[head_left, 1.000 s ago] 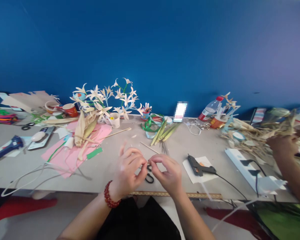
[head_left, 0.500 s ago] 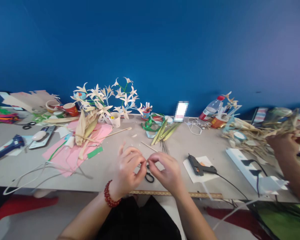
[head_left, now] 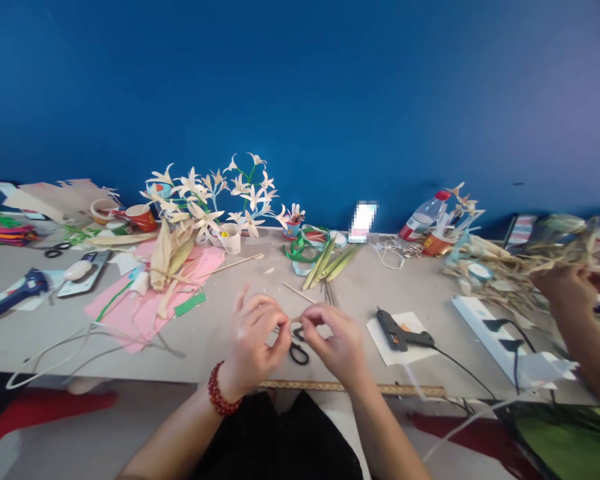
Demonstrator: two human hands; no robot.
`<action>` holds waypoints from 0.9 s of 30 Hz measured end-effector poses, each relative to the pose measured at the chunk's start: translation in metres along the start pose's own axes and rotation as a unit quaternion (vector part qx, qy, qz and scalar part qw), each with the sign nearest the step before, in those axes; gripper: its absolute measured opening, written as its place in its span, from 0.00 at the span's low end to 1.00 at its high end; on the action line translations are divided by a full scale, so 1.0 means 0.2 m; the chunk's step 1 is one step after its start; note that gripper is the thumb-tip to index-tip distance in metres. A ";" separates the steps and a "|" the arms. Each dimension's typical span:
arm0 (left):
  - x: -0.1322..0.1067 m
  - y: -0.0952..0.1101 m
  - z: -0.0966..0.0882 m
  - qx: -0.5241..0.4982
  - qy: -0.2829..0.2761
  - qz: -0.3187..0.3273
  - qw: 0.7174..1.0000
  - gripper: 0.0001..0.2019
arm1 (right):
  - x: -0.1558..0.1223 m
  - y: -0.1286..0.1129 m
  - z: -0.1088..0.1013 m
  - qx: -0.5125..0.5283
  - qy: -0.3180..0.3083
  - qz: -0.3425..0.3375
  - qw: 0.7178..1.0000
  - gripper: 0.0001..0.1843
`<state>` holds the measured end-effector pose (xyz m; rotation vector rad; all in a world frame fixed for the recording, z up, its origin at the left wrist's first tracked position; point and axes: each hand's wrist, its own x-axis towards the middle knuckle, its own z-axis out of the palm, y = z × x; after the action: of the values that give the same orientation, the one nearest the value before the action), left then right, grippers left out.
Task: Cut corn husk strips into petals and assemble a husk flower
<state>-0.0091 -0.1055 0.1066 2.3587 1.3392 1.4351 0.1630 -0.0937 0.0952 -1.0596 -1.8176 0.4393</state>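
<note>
My left hand (head_left: 260, 333), with a red bead bracelet (head_left: 221, 390) at the wrist, is closed in a pinch of thumb and index finger. My right hand (head_left: 334, 340) pinches in the same way, a short distance to the right. A small, thin brownish strip (head_left: 297, 319) spans the gap between the two sets of fingertips; its material is too small to tell. Under the hands lie black-handled scissors (head_left: 299, 353) on the grey table, their blades mostly hidden. Just beyond are a thin stick (head_left: 298, 293), some thin wires (head_left: 330, 295) and green-yellow husk strips (head_left: 325, 263).
White flowers (head_left: 205, 200) stand in cups at the back left, behind pink paper (head_left: 115, 303) and dried husks (head_left: 173, 250). To the right lie a black glue gun (head_left: 400, 333) and a white power strip (head_left: 485, 340). Another person's hand (head_left: 565, 290) works at far right.
My fingertips have drawn slightly apart, the right hand shifting a little to the right, so the thin strip between them shows more. The scissors' handles are more visible.
</note>
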 end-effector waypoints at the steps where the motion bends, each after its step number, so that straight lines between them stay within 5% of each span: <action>1: 0.00 0.00 0.00 0.003 0.003 -0.005 1.000 0.06 | 0.00 0.02 -0.01 -0.007 0.014 0.015 1.000 0.06; 4: -0.01 -0.02 0.00 0.009 0.012 -0.013 1.000 0.06 | -0.01 0.05 -0.04 0.005 0.031 0.057 0.998 0.04; 8: -0.01 -0.01 0.01 -0.001 0.008 -0.006 1.000 0.06 | -0.02 0.00 0.01 0.075 -0.040 0.052 0.995 0.02; 27: -0.03 -0.02 0.01 0.009 0.013 -0.002 1.000 0.06 | -0.01 0.00 0.04 0.026 -0.014 0.033 0.999 0.06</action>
<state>-0.0102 -0.1063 0.1004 2.3551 1.3665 1.4630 0.1564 -0.0939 0.0900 -1.0845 -1.7900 0.5415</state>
